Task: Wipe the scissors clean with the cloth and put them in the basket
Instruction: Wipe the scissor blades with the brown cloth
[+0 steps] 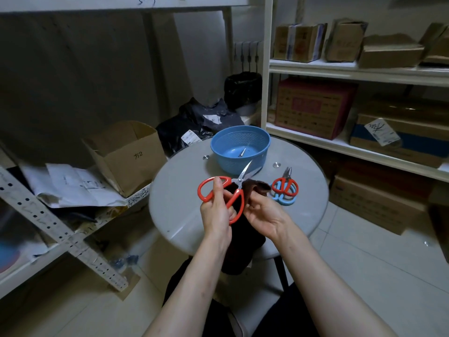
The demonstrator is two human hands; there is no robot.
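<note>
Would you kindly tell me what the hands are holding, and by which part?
The left hand grips the red scissors by their handles; the right hand holds the dark cloth at its upper end.

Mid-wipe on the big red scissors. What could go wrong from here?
1. The large red-handled scissors are held with blades parted; the right hand bunching the dark brown cloth beside them could get nicked.
2. The grip of the left hand is on the handles alone, so wiping pressure might twist them loose.
3. Tips point at the blue plastic basket; they could snag its perforated wall going in.
</note>
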